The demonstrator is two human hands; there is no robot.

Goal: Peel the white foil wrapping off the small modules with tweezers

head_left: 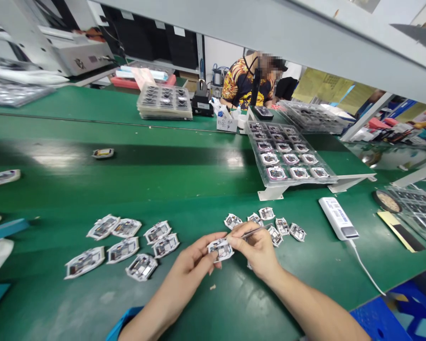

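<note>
My left hand [199, 259] grips a small white device frame with circuit parts inside [220, 251], thumb on top and fingers beneath. My right hand [257, 248] is at the frame's right edge, its thumb and fingers pinched around a thin metal tool that looks like tweezers [253, 232]. The fingers partly cover the tool's tip and the frame's corner. Left of my hands lie several similar frames [142, 266] on the green bench. Just beyond my right hand is another loose group of such frames [281, 226], one of them partly hidden by the hand.
A clear tray of frames [291, 158] rests on a raised stand at the right. A white box-shaped device with a cable [338, 218] lies nearer. Stacked trays [165, 102] stand at the back. Across the bench sits another person [246, 80]. A grey beam crosses overhead.
</note>
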